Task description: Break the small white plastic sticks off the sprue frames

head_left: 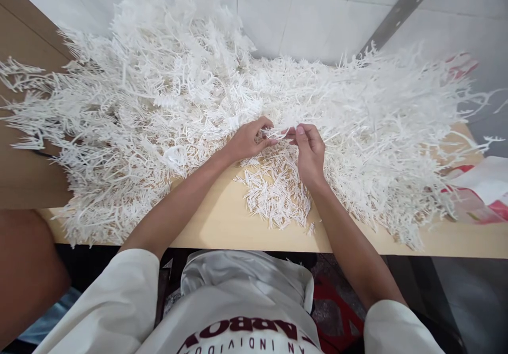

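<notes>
My left hand and my right hand meet above the middle of the table, pinching a white branched plastic sprig between them. Thumb and fingers of the left hand close on its left end; those of the right hand close on its other end. Below them lies a small pile of short white forked pieces. Large tangled heaps of similar white sprigs spread on the left and on the right. Exactly where the fingertips grip is partly hidden.
The pale wooden tabletop shows along its front edge. A white tiled wall rises behind, crossed by a grey metal bar. Brown cardboard stands at the left, and a red-and-white plastic bag lies at the right.
</notes>
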Motion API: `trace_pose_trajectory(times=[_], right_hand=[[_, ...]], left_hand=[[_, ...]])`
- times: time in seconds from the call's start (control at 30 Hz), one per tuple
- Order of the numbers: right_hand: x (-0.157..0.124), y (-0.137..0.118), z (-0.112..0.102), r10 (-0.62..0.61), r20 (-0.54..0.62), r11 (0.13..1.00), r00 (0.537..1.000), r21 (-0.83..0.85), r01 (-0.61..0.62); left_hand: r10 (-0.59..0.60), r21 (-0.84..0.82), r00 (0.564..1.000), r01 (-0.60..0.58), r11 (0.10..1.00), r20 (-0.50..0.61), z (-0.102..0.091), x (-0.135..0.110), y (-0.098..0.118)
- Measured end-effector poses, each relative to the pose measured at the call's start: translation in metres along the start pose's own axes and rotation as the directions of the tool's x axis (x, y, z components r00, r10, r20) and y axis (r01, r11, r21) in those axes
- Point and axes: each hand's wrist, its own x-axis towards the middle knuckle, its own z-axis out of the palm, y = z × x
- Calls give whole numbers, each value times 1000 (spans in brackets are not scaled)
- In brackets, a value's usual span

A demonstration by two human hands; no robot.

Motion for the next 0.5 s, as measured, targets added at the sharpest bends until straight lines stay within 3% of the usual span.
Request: trace_pose_trajectory(times=[0.07,0.2,0.33,0.5], right_hand=[[-1,-2,-1,6,-1,999,1000,-42,-6],[-1,-5,-3,38,65,994,997,-108,-31],[-1,-3,-2,4,80,982,997,-190,11],[-4,-4,0,-16,95,981,995,-189,34]], left_hand=[[-17,29,999,18,999,-27,3,-1,-2],[105,107,994,-106,989,15,2,-4,1],[87,75,996,-88,993,22,-1,-6,5],[149,198,988,-151,968,23,6,-5,-2]])
